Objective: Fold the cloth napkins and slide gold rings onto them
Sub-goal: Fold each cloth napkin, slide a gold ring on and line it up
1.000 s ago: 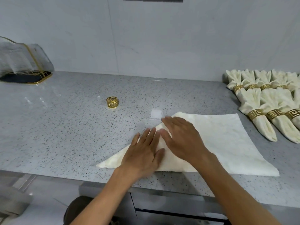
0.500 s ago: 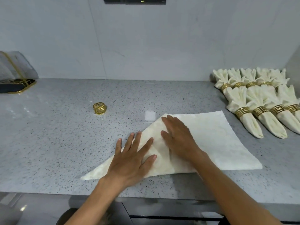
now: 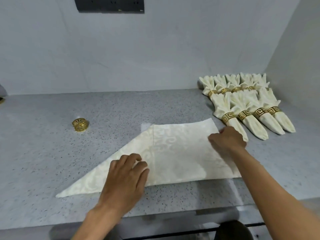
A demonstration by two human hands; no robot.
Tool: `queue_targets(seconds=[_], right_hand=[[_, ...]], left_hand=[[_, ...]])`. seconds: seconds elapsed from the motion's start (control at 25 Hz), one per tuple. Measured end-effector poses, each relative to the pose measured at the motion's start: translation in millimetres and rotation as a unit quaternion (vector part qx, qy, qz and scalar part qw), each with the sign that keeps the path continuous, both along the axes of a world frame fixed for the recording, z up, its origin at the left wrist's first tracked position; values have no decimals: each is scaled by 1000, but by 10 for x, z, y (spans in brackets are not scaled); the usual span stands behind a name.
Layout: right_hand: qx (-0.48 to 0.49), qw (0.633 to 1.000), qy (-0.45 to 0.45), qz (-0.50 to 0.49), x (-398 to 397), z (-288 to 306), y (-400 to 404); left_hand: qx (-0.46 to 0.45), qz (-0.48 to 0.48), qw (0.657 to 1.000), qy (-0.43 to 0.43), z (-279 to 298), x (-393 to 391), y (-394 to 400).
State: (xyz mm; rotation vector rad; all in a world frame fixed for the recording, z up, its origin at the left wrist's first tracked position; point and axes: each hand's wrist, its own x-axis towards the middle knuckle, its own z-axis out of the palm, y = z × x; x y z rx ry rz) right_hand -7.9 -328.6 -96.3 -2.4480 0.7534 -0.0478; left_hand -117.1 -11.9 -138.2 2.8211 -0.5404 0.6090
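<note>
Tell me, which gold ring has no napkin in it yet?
The lone gold ring left of the flat napkin; the others circle finished napkins at right.

Our left hand (image 3: 126,177) lies low and centre in the frame, palm down, fingers loosely bent; our right hand (image 3: 226,141) sits at centre right, fingers curled under, forearm running to the lower right corner.

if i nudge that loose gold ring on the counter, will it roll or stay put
The gold ring seems to rest on its curved side, so it would probably roll. The counter looks smooth, so it may slide too. Its openwork suggests it is light.
</note>
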Motion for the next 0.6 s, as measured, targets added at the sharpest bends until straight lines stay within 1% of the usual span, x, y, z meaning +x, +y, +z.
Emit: queue_targets(seconds=[0.04,0.16,0.24,0.36,0.48,0.52,0.56,0.6], right_hand=[[28,999,-18,-6,11,-5,17],[177,982,-67,-21,23,4,-17],[214,975,-60,-23,43,13,-81],[237,971,-34,6,39,76,-93],[309,947,-88,24,-16,124,-33],[312,942,-116,41,-86,139,18],[283,944,-150,75,-168,123,69],[228,949,-182,120,-278,84,143]], left_hand=[[-17,4,1000,2,-4,-59,-76],[-37,18,999,21,-36,-145,-158],[-42,10,999,26,-48,-197,-160],[-58,-2,998,20,-73,-259,-164],[-71,0,997,9,-76,-296,-183],[-71,-5,997,3,-92,-307,-184],[-72,-13,997,0,-104,-316,-184],[-76,-20,997,0,-118,-320,-184]])
